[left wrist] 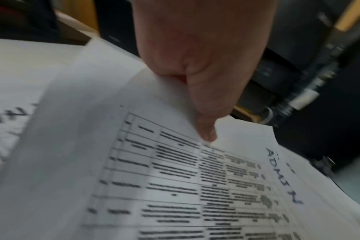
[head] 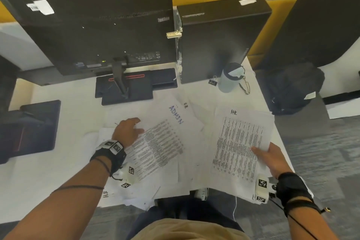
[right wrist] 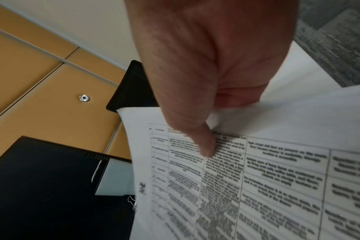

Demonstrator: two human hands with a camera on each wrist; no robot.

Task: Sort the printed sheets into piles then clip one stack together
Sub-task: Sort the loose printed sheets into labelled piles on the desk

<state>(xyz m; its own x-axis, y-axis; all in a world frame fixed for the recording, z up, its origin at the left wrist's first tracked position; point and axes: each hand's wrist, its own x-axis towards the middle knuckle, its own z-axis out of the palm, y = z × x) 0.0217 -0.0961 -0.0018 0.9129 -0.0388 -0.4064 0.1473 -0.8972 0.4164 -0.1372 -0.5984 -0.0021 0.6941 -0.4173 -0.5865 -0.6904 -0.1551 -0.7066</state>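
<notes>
White printed paper fills both hands: the left hand (head: 127,130), left of centre in the head view, pinches the corner of the sheet marked ADMIN (head: 161,142) with thumb on top, while the right hand (head: 272,160) at lower right pinches the edge of the HR sheet (head: 239,142), raised off the white desk (head: 58,161). Loose sheets (head: 169,185) lie between them. Toward the upper right a black binder clip (head: 213,81) sits just beside a pale water bottle (head: 229,79)
</notes>
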